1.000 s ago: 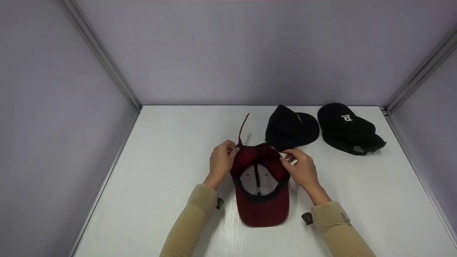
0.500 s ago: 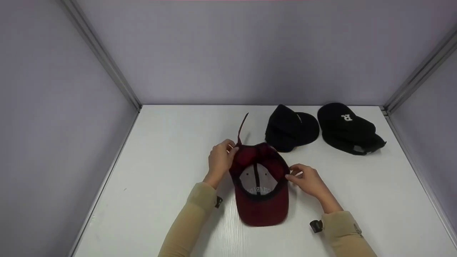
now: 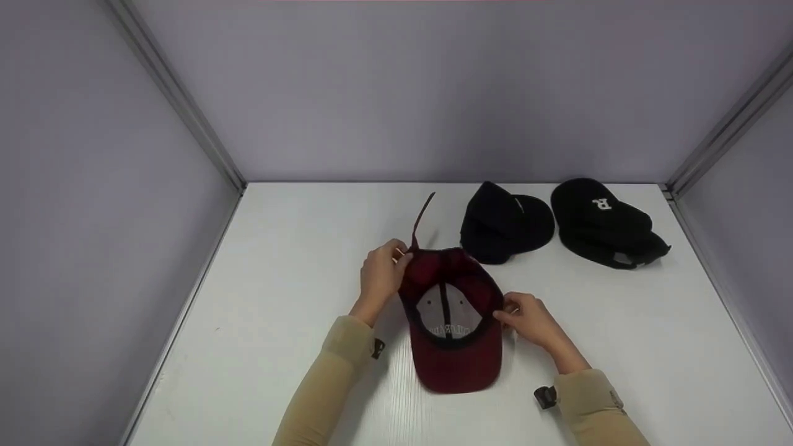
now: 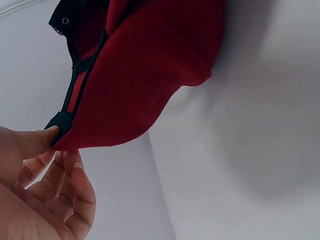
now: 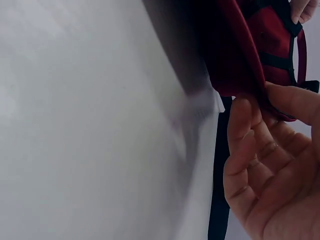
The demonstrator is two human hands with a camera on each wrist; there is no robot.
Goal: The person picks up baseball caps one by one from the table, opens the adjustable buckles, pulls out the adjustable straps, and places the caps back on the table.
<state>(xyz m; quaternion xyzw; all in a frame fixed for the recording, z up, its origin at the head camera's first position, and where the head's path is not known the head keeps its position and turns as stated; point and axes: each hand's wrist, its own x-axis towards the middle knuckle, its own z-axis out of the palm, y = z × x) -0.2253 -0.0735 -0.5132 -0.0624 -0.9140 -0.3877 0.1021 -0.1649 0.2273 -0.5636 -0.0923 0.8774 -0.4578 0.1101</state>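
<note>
A dark red baseball cap [image 3: 458, 365] lies inside-up, its brim toward the person and its grey-lined crown showing mirrored lettering. At the cap's back left edge, my left hand [image 3: 381, 275] pinches the rim between thumb and fingers; the left wrist view shows the thumb on the dark inner band [image 4: 62, 122]. Across from it, my right hand [image 3: 530, 319] pinches the right side rim, thumb inside and fingers outside in the right wrist view. A thin red strap [image 3: 422, 217] sticks up from the back left corner, beside the left hand.
Behind the red cap sits a black cap [image 3: 495, 223]. Farther right lies another black cap with a white letter R [image 3: 588, 217]. All rest on a white table [image 3: 266, 297] with grey walls on the left, back and right.
My right hand has slid from the cap's back right corner toward me along its right rim, and pinches it there. The left hand has barely moved; the strap tip shifted slightly.
</note>
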